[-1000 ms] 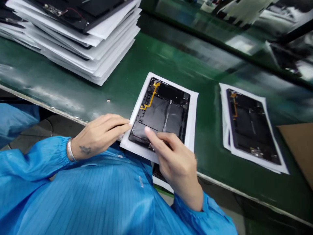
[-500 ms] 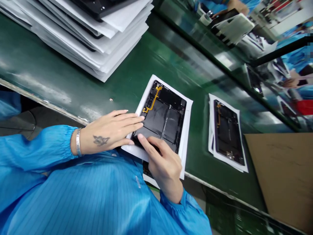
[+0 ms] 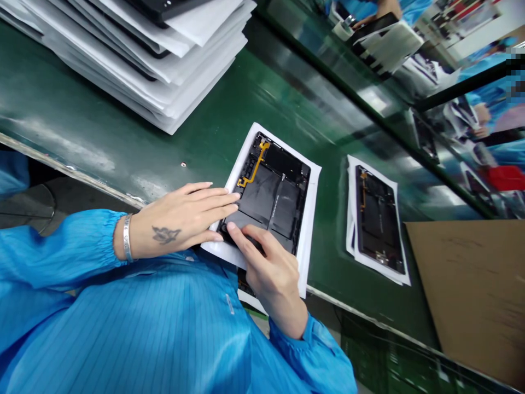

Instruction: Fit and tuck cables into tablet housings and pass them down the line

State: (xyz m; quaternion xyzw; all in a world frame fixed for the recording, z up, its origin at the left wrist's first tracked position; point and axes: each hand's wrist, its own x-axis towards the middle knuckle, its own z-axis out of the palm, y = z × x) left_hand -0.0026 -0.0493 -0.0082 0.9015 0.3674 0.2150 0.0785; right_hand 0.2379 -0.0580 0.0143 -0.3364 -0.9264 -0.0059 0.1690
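Note:
A tablet with its back off [image 3: 262, 200] lies on white paper [image 3: 310, 219] at the table's front edge. Black battery cells and an orange flex cable [image 3: 255, 171] show inside it. My left hand [image 3: 180, 221] rests flat with fingers stretched out, the fingertips on the tablet's left edge and the thumb by its near corner. With its index finger extended, my right hand [image 3: 268, 268] presses at the near left corner of the tablet; its other fingers are curled and apart from the index. No tool shows in either hand. The tablet's near edge is partly hidden by my right hand.
A second opened tablet [image 3: 379, 219] lies on paper to the right, beside a brown cardboard sheet [image 3: 467, 290]. At the upper left stands a tall stack of paper sheets [image 3: 164, 101] with dark panels between. Co-workers in blue sit beyond the dark rail [image 3: 369, 115].
The view has shifted slightly, so the scene sits a little further left. Both hands keep almost the same place on the tablet. A co-worker's hands at the far right have moved.

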